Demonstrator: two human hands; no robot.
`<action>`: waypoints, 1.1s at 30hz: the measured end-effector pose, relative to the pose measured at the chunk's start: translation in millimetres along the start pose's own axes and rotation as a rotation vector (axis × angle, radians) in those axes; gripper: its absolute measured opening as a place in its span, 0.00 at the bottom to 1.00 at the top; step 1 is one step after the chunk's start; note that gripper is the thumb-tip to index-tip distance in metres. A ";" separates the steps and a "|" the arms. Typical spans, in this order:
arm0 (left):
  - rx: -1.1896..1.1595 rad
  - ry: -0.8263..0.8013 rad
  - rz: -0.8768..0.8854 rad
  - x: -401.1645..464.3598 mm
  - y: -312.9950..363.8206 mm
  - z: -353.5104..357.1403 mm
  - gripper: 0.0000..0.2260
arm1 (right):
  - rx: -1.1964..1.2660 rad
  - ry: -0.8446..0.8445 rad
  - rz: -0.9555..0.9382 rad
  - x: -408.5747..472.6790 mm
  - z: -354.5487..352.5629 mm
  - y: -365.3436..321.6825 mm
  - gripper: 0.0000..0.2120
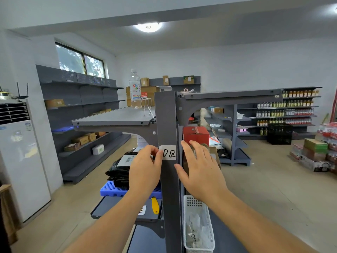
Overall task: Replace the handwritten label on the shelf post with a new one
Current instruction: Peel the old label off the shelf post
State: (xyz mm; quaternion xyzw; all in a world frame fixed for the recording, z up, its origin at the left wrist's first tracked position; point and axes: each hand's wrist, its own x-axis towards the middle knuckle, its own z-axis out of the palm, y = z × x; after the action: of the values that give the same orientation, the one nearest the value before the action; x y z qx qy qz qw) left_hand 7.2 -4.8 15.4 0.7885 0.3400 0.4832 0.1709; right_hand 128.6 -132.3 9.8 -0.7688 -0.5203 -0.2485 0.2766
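Note:
A white handwritten label (170,152) with black marker strokes is stuck across the dark grey shelf post (168,189) at mid height. My left hand (145,169) pinches the label's left edge between thumb and forefinger, where that edge curls off the post. My right hand (199,170) is spread flat, fingers apart, just right of the post, its thumb touching the post's right edge below the label. Another small white label (142,210) with black writing lies on the lower left shelf beside a yellow utility knife (155,205).
A white mesh basket (209,232) with crumpled paper slips sits low on the right of the post. A blue crate (113,190) and black bags lie on the left shelf. A water bottle (135,89) stands on the top shelf. A red box (196,135) sits behind my right hand.

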 end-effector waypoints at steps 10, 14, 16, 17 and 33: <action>-0.146 -0.061 0.139 -17.6 6.6 -3.0 0.06 | 0.076 0.051 0.001 -0.7 -0.2 -9.4 0.28; -0.245 -0.095 0.216 -23.1 12.9 -5.9 0.05 | 0.181 0.088 -0.032 -3.9 -6.2 -8.8 0.18; -0.294 -0.126 0.243 -26.9 19.8 -6.9 0.06 | 0.278 0.086 -0.031 -5.9 -6.6 -5.8 0.15; -0.329 -0.146 0.235 -28.8 23.6 -6.7 0.06 | 0.335 0.087 -0.026 -6.5 -6.7 -3.9 0.14; -0.310 -0.074 0.360 -27.7 35.4 3.1 0.09 | 0.905 0.069 0.254 -8.7 -17.7 8.5 0.08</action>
State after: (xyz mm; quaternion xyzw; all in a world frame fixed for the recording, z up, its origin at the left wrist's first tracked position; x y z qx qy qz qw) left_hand 14.7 -49.2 17.2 0.8178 0.1092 0.5232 0.2133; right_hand 132.0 -152.8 15.4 -0.6197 -0.4688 0.0136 0.6293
